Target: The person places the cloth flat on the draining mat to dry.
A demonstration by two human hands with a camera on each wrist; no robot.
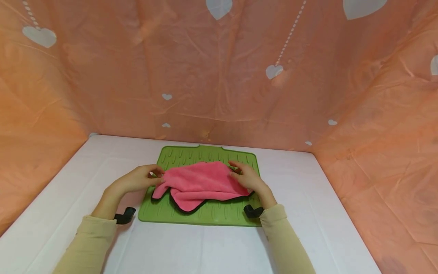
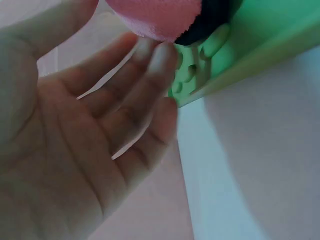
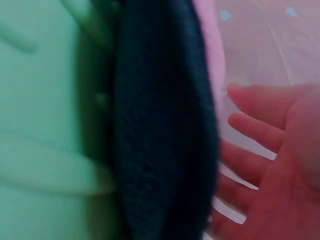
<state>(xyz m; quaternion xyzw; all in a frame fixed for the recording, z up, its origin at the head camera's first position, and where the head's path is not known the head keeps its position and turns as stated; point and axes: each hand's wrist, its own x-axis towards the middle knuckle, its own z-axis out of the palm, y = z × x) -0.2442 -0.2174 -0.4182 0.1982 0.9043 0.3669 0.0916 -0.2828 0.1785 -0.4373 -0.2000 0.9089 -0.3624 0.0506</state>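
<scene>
1. The pink plush cloth with black edging [image 1: 202, 179] lies crumpled across the middle of the green plastic mat with raised ribs [image 1: 208, 219]. Its near flap hangs down toward the near edge of the mat, and a narrow corner points to the left edge.

2. The mat rests on the white-covered bench [image 1: 308, 213], close to the far edge of this bench.

3. The left hand [image 1: 137, 179] is at the left end of the cloth. Its fingers are softly bent, with a gap between the thumb and the forefinger. I cannot tell if it pinches the cloth or only touches it.

4. The right hand [image 1: 248, 179] is at the right end of the cloth, over the right edge of the mat. It is wide, and its fingers are spread and almost straight.

5. In the right wrist view, a dark side of the cloth stands between the ribs of the mat and the fingers.

6. Behind the bench hangs the orange sheet with pale hearts [image 1: 205, 57].

7. The arms wear beige sleeves [image 1: 91, 243].
</scene>
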